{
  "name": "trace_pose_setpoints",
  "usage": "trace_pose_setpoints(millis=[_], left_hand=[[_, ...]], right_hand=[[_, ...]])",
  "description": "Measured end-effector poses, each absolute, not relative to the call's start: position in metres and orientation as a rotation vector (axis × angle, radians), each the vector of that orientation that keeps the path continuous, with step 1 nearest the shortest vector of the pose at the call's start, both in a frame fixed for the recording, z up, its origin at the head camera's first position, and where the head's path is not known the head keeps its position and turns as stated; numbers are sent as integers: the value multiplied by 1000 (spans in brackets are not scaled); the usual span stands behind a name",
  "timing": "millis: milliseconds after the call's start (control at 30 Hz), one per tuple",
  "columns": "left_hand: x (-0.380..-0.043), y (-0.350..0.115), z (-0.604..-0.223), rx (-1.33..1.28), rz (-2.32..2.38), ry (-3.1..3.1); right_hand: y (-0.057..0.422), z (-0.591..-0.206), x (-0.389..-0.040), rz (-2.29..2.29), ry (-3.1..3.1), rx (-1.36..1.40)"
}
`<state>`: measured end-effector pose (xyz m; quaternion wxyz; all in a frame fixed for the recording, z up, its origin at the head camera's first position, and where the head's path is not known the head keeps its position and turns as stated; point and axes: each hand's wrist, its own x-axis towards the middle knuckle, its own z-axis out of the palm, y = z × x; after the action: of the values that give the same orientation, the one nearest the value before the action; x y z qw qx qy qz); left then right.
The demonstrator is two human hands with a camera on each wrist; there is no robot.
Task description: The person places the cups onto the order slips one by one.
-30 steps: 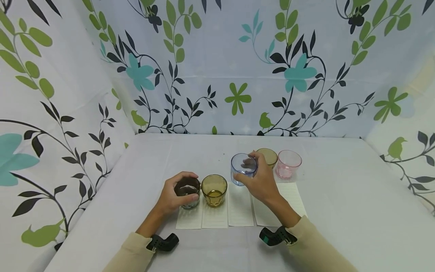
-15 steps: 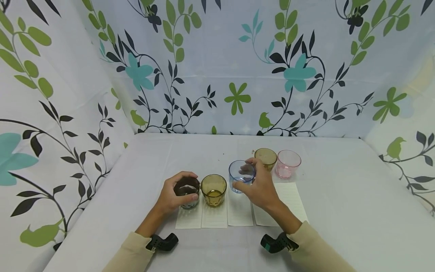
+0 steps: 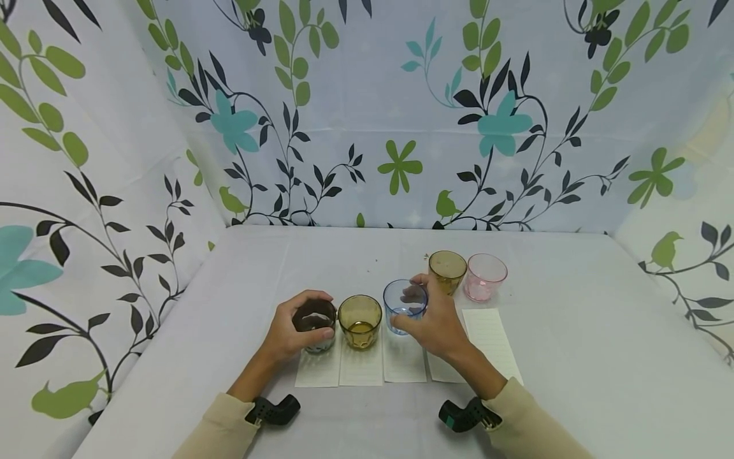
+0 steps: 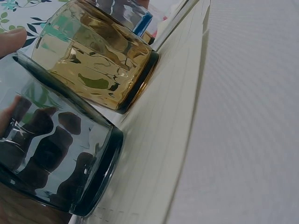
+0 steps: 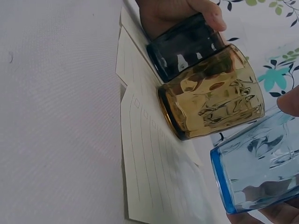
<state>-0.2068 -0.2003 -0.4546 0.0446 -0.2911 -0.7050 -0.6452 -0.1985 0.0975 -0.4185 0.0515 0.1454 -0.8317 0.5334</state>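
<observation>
My left hand (image 3: 292, 326) grips a dark grey glass (image 3: 321, 344) standing on the leftmost lined paper sheet; its fingers show through the glass in the left wrist view. Just right of it, an amber glass (image 3: 360, 319) stands upright on the second sheet. My right hand (image 3: 437, 319) holds a clear blue glass (image 3: 401, 299), thumb on the near side and fingers behind, over the far end of the third sheet (image 3: 404, 363). In the right wrist view the blue glass (image 5: 257, 163) is beside the amber one; whether its base touches the paper I cannot tell.
Behind my right hand stand a second amber glass (image 3: 447, 264) and a pink glass (image 3: 485, 278), side by side. Another lined sheet (image 3: 493, 331) lies partly under my right forearm. A patterned cloth (image 3: 344, 127) hangs behind the white-covered table (image 3: 573, 319).
My right hand has brought the blue glass nearer and slightly left, away from the far amber glass and into line with the front ones. The left hand and its grey glass stay put.
</observation>
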Motion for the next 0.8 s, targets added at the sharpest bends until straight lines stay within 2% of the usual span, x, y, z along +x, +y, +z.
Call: trace_pose_setpoints(millis=[800], left_hand=[[-209,-201,-457,-903,-1948,-2156]], right_hand=[[98,-432,-196,1525,-2598,467]])
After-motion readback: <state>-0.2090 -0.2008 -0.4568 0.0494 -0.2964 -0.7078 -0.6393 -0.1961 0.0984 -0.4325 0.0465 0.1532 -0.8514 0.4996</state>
